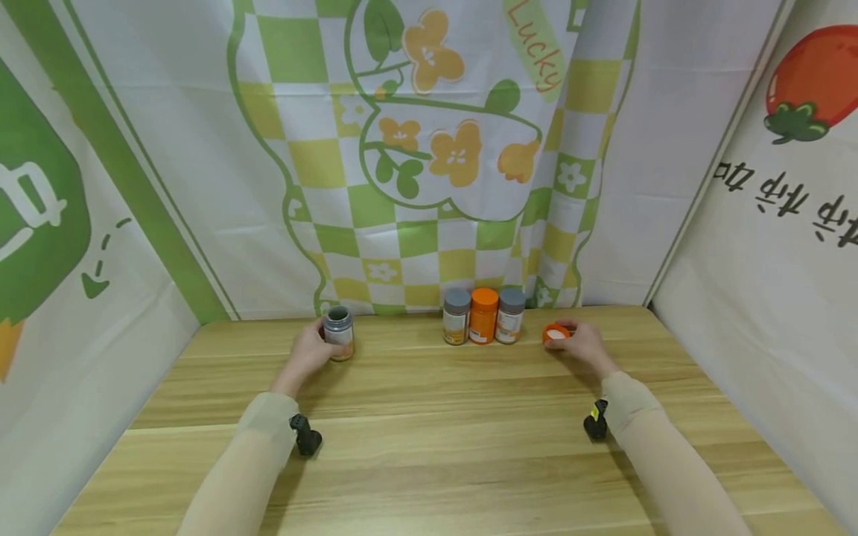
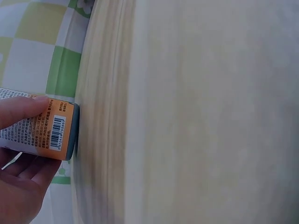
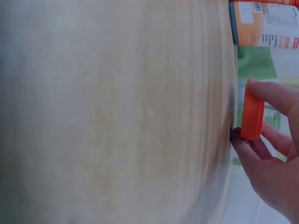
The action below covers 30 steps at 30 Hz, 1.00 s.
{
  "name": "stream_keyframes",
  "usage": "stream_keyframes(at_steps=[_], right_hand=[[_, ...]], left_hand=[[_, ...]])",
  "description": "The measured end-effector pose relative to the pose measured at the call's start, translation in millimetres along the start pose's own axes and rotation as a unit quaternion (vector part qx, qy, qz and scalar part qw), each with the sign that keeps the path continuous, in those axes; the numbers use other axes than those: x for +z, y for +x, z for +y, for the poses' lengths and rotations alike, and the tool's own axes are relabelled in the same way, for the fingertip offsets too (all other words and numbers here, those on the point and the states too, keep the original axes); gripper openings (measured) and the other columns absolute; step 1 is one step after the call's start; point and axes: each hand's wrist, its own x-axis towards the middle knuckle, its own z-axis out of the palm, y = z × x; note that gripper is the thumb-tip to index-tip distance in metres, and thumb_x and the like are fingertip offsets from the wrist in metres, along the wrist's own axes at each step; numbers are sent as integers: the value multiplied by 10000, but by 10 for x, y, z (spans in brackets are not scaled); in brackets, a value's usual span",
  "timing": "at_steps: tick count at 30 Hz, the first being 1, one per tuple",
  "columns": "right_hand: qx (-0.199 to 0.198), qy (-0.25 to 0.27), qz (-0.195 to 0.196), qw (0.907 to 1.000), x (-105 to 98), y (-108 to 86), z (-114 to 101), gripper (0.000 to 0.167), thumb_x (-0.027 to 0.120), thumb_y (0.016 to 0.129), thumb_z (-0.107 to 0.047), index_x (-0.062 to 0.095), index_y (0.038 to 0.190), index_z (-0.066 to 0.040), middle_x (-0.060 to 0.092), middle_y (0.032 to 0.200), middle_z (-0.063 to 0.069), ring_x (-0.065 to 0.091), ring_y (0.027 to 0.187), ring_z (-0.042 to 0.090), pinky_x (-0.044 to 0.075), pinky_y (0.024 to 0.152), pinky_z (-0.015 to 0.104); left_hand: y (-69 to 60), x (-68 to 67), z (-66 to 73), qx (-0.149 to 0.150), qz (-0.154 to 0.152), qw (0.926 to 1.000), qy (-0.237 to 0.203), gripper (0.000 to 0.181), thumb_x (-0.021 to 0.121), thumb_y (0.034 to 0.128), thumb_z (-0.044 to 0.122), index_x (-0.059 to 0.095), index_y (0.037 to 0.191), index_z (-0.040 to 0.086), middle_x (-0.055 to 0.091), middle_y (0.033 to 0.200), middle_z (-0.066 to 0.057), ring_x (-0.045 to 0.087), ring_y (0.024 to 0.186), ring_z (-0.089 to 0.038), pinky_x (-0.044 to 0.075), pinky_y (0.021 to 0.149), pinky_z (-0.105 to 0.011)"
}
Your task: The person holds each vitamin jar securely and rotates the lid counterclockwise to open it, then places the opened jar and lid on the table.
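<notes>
Jar, uncapped: grey-rimmed cylindrical jar (image 1: 340,335) w/ white + orange label, prob. plastic; upright at the far left of the pale wood-grain table (image 1: 429,424), mouth up, L hand.
Jar feel: prob. light, stiff, slightly slick label; unlikely to break, but tips easily if knocked up high.
Jar hold: best round mid-body, below the threaded neck, so the mouth is unblocked.
L hand: left hand (image 1: 308,353) curled round the jar; thumb across the label on the near side, other fingers opposite, base poking out past them.
Cap: shallow round orange screw cap (image 1: 555,336), white inside, prob. plastic; far right, hollow side up, R hand.
Cap feel: v. light, stiff, low wall = little to grab; could slip or flip if pinched off-centre.
Cap hold: side wall, opposite pts.
R hand: right hand (image 1: 586,345) pinching the cap's wall btwn thumb + fingers, narrow gap; cap at the fingertips, not in the palm. Table contact: can't tell.
Row btwn hands: grey-lidded jar (image 1: 456,321), orange jar w/ orange lid (image 1: 483,320), 2nd grey-lidded jar (image 1: 509,320); all upright, side by side, lids on, nearer R hand.
</notes>
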Motion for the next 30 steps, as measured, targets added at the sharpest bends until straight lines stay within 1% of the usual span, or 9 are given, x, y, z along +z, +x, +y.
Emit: stream_keyframes(at_steps=[4, 8, 12, 17, 22, 26, 30], right_hand=[[-62, -92, 125, 9999, -7, 24, 22, 581, 757, 777, -150, 538, 1257, 93, 575, 1223, 293, 561, 1084, 395, 447, 913, 442], [-108, -182, 153, 9997, -27, 38, 30, 588, 752, 776, -149, 531, 1256, 109, 563, 1225, 311, 548, 1091, 417, 434, 931, 473], [16, -271, 190, 9995, -43, 45, 28, 605, 746, 783, -156, 516, 1279, 102, 551, 1242, 308, 532, 1110, 426, 423, 943, 485], [150, -412, 261, 9987, -68, 59, 30, 616, 748, 781, -173, 517, 1283, 98, 543, 1253, 307, 521, 1121, 440, 428, 941, 496], [254, -484, 263, 9982, -86, 80, 42, 624, 744, 790, -182, 505, 1296, 93, 531, 1270, 304, 511, 1141, 433, 422, 961, 485], [246, -487, 296, 9981, -108, 82, 44, 622, 736, 793, -173, 496, 1298, 102, 522, 1272, 314, 501, 1152, 436, 413, 975, 486], [199, -461, 334, 9982, -132, 77, 48, 622, 730, 794, -153, 486, 1300, 115, 510, 1281, 324, 488, 1165, 449, 401, 986, 496]], left_hand=[[16, -25, -37, -29, -5, 10000, 59, 675, 785, 722, 125, 479, 1306, -21, 568, 1243, -251, 534, 1156, -391, 413, 982, -499], [31, -46, -57, -68, 39, 9999, 92, 689, 790, 717, 130, 473, 1308, -28, 567, 1240, -257, 533, 1151, -394, 412, 980, -499], [45, -62, -75, -101, 97, 9998, 130, 682, 795, 704, 131, 483, 1288, -33, 574, 1229, -258, 538, 1140, -392, 415, 972, -497], [71, -79, -123, -142, 65, 9998, 151, 683, 775, 734, 138, 462, 1319, -26, 552, 1265, -256, 523, 1169, -400, 416, 975, -502], [91, -97, -154, -169, 73, 9996, 202, 686, 766, 745, 148, 450, 1322, -46, 544, 1264, -274, 521, 1162, -418, 423, 962, -512], [107, -103, -165, -243, 93, 9992, 291, 685, 755, 753, 162, 440, 1325, -46, 539, 1267, -274, 517, 1163, -420, 420, 964, -515], [122, -103, -165, -248, 125, 9990, 352, 681, 749, 758, 165, 434, 1323, -51, 534, 1269, -282, 512, 1168, -426, 414, 971, -519]])
